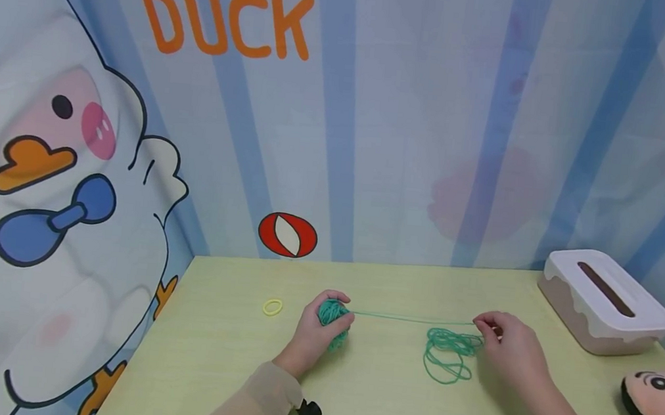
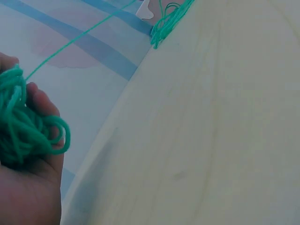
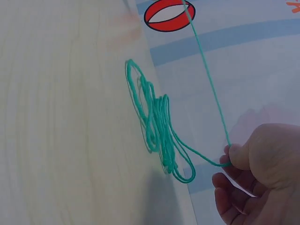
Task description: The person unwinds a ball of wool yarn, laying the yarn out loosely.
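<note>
A bundle of green yarn (image 1: pixel 331 315) is gripped in my left hand (image 1: pixel 310 337), its fingers and thumb curled round it. In the left wrist view, a loose loop sticks out of this bundle (image 2: pixel 28 126). From it a single taut strand (image 1: pixel 412 318) runs across to my right hand (image 1: pixel 513 348), which pinches it between thumb and forefinger. Below that strand a loose pile of the same yarn (image 1: pixel 450 353) lies on the table in long loops. The right wrist view shows a strand from the pile (image 3: pixel 161 131) leading up to the pinching fingertips (image 3: pixel 234 157).
A yellow ring (image 1: pixel 272 307) lies on the table (image 1: pixel 224 356) left of my left hand. At the back right stands a white and brown tissue box (image 1: pixel 602 310), with a plush doll (image 1: pixel 662 404) in front of it. A printed duck curtain (image 1: pixel 399 121) hangs behind the table.
</note>
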Available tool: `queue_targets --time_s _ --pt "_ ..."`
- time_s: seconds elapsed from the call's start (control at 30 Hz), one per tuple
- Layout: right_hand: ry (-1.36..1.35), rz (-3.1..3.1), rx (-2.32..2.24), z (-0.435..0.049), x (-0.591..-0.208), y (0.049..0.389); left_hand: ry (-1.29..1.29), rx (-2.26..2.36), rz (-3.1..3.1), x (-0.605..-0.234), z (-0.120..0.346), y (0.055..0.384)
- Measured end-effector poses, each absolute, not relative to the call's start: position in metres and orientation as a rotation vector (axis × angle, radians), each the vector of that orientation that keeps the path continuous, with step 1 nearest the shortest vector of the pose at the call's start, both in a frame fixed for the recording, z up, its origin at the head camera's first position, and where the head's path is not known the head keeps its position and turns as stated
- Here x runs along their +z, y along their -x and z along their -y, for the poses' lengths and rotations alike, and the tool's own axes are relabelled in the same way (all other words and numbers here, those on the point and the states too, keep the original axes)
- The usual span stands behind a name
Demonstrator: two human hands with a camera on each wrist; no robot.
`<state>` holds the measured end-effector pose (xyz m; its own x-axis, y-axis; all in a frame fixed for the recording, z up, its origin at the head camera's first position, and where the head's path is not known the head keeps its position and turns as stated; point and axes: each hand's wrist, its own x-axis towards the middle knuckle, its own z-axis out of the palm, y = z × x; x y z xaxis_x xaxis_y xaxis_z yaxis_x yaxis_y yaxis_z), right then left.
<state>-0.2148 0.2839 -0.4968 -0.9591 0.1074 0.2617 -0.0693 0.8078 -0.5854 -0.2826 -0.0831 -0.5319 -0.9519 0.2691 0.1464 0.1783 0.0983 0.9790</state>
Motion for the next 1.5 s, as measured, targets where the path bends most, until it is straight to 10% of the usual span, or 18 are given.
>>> queue_targets --time_s 0.53,1.07,1.5 --pt "0.158 2.847 0.856 -0.289 -0.513 0.221 -0.472 1.951 -2.292 -0.535 0.082 0.284" --pt "-0.498 2.665 1.024 -0.169 -0.498 0.224 -0.513 1.979 -2.181 -0.533 0.082 0.283" --pt "-0.429 2.71 1.075 -0.135 -0.496 0.234 -0.565 1.986 -2.185 -0.536 0.081 0.285"
